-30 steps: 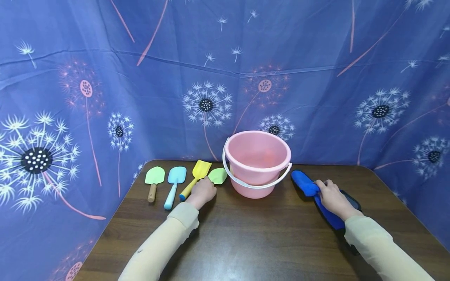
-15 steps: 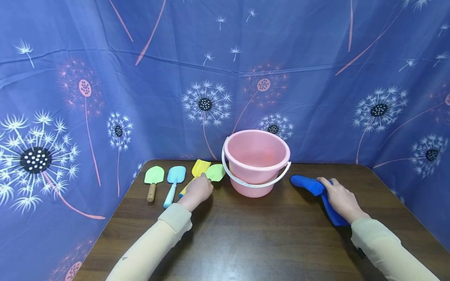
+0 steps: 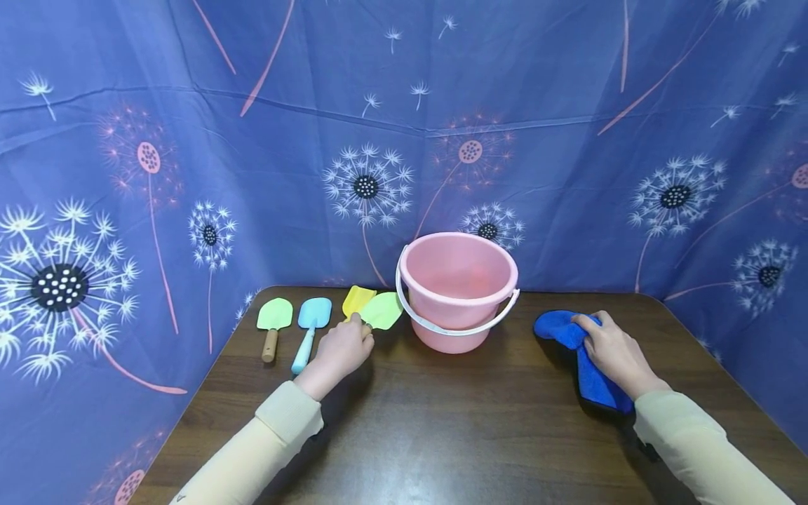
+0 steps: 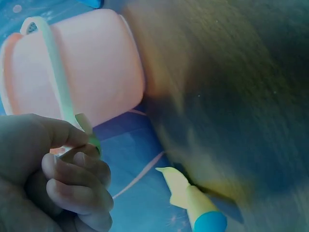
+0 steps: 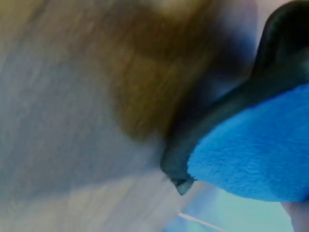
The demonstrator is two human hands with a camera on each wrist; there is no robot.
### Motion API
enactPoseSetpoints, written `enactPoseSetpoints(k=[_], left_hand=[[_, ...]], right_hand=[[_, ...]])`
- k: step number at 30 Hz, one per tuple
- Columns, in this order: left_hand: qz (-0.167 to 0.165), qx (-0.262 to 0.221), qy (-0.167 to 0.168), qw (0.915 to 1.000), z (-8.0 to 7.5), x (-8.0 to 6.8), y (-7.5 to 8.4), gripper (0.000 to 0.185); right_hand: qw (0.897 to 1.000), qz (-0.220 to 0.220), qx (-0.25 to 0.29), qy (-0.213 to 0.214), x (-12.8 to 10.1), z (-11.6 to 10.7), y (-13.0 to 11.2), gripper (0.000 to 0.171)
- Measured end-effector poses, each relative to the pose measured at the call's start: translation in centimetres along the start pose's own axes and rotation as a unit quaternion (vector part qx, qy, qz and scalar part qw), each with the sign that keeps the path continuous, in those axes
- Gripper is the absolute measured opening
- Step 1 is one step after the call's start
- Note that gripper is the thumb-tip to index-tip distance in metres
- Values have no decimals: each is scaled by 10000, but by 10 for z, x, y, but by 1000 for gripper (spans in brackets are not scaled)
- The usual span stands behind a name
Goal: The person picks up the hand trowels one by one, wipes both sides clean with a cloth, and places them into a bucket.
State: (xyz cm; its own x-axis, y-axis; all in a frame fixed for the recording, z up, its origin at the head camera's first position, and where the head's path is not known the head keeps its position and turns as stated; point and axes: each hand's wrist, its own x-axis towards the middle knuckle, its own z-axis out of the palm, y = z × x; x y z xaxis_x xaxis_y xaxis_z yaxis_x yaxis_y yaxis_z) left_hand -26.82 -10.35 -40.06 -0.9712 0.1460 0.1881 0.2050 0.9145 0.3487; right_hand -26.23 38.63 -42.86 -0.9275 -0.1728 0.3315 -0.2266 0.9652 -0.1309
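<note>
This looks like a makeshift recording corner, not a lived-in room: a blue cloth backdrop printed with white dandelion heads [image 3: 366, 186] hangs on three sides of a dark wood-grain surface [image 3: 454, 421], hiding whatever room lies behind. Laid out on it, prop-style, are a pink plastic bucket [image 3: 457, 287] and a neat row of small pastel toy shovels [image 3: 303, 319].

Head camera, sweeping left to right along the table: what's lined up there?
Green spade with wooden handle → blue spade → left hand gripping a light green spade → pink bucket → blue cloth held by the right hand.
</note>
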Motion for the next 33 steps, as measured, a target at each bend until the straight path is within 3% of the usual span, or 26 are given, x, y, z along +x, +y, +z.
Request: enactPoseSetpoints(k=[8, 15, 19, 25, 30, 33], left_hand=[[84, -110, 99, 9999, -16, -21, -2, 21], [205, -147, 109, 9996, -33, -41, 4, 21], [359, -166, 164, 9991, -42, -51, 10, 20], [501, -144, 193, 9985, -57, -66, 18, 19], [636, -115, 188, 9977, -67, -76, 26, 19], [755, -188, 155, 9968, -71, -80, 32, 20]], right_hand=[[9995, 241, 147, 153, -1, -12, -3, 34], [9968, 58, 259, 760, -4, -24, -3, 29], [9951, 80, 416, 891, -3, -36, -7, 27], [9928, 184, 558, 1045, -2, -57, -19, 38], [9854, -30, 634, 1577, 2, -70, -34, 38], [9761, -351, 620, 2054, 5, -78, -42, 33]])
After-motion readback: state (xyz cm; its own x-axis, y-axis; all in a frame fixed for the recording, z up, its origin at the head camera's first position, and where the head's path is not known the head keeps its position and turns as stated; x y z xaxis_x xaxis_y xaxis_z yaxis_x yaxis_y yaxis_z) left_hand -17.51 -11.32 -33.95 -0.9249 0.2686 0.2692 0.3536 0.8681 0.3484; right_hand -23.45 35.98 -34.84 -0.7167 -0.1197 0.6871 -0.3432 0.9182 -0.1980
